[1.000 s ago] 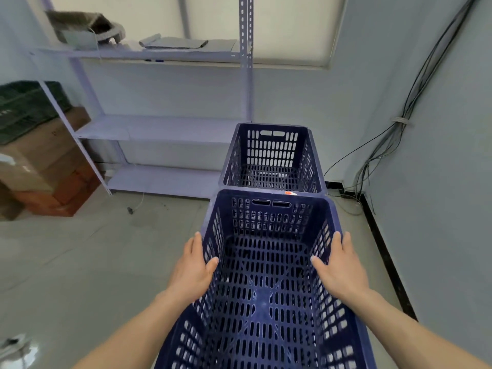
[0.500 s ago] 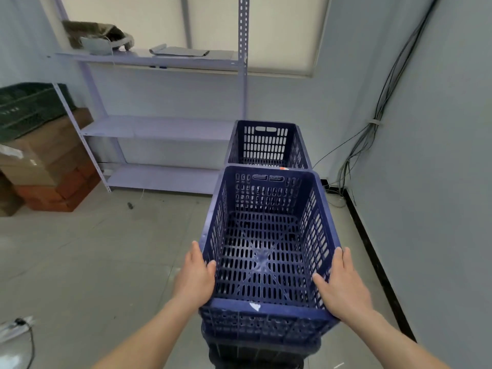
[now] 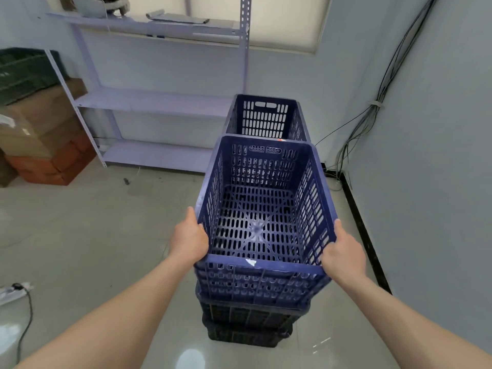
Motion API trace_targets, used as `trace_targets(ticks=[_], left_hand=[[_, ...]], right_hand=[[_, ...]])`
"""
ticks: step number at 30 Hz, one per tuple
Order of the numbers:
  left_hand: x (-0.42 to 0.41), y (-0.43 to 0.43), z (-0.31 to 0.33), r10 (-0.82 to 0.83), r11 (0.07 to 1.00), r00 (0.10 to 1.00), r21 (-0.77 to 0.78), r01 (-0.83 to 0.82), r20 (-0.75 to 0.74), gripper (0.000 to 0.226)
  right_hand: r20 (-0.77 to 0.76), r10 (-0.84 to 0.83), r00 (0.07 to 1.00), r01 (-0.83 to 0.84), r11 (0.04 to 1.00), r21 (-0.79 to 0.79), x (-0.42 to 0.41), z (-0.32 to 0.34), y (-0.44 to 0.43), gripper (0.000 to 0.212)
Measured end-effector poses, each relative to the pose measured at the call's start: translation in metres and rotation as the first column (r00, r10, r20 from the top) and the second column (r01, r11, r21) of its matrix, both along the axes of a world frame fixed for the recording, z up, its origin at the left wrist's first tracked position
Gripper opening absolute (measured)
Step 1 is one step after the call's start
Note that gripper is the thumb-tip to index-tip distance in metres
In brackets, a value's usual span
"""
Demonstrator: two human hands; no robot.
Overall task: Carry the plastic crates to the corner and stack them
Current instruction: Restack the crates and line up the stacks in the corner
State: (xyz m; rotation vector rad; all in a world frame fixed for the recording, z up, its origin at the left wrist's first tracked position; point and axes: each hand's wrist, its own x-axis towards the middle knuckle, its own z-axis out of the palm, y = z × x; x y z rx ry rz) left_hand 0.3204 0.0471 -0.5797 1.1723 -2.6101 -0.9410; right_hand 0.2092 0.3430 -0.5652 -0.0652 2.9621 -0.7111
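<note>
A blue slotted plastic crate (image 3: 262,267) sits on top of a low stack of darker crates (image 3: 247,326) on the floor in front of me. My left hand (image 3: 189,239) grips its left rim near the front corner. On the right rim near the front corner is my right hand (image 3: 343,253), also gripping. Behind it, closer to the corner, stands a second blue crate stack (image 3: 266,117), partly hidden by the near crate.
A pale metal shelf rack (image 3: 149,102) lines the back wall. Cardboard boxes (image 3: 42,129) with a dark crate on top stand at left. Cables (image 3: 367,121) hang down the right wall. A power strip (image 3: 13,291) lies on the floor at left.
The blue crate went from held up close to lowered onto the dark crates in front of me. Both hands stayed on its rims, sliding toward the near corners.
</note>
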Motion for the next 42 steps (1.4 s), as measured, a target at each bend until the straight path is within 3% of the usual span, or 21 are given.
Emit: trace_targets(ticks=[9,15,28,33,36,38,41,42], left_hand=[[-0.003,-0.003,0.0,-0.023,0.999,1.0,0.024,0.023,-0.015,0.029],[0.002,-0.001,0.002,-0.032,0.998,0.999,0.048,0.033,-0.011,0.057],[-0.009,-0.008,-0.006,0.0,1.0,0.997,0.007,0.0,-0.08,0.045],[0.001,0.0,-0.001,0.077,0.997,0.989,0.023,-0.075,-0.127,0.055],[0.012,0.012,0.001,0.196,0.97,0.966,0.175,-0.167,-0.168,0.065],[0.019,0.017,-0.002,0.279,0.929,0.949,0.29,-0.228,-0.147,0.062],[0.021,0.017,-0.007,0.338,0.887,0.931,0.377,-0.267,-0.137,0.016],[0.018,0.015,-0.009,0.335,0.89,0.931,0.372,-0.262,-0.146,0.021]], right_hand=[[-0.026,-0.024,0.999,0.024,1.0,0.013,0.001,-0.009,-0.001,0.069],[-0.019,-0.022,1.0,0.024,0.997,0.075,0.005,-0.006,-0.003,0.062],[-0.017,0.014,1.0,-0.012,0.997,0.08,-0.006,-0.006,-0.006,0.058],[-0.007,0.042,0.999,-0.042,0.999,-0.019,-0.001,-0.001,-0.004,0.067],[0.023,-0.037,0.999,0.041,0.979,-0.201,0.004,-0.007,0.003,0.075],[0.091,-0.152,0.984,0.173,0.934,-0.313,0.012,-0.015,0.005,0.066],[0.159,-0.251,0.955,0.295,0.872,-0.39,0.02,-0.014,0.002,0.02],[0.154,-0.259,0.954,0.3,0.87,-0.392,0.02,-0.014,0.002,0.016]])
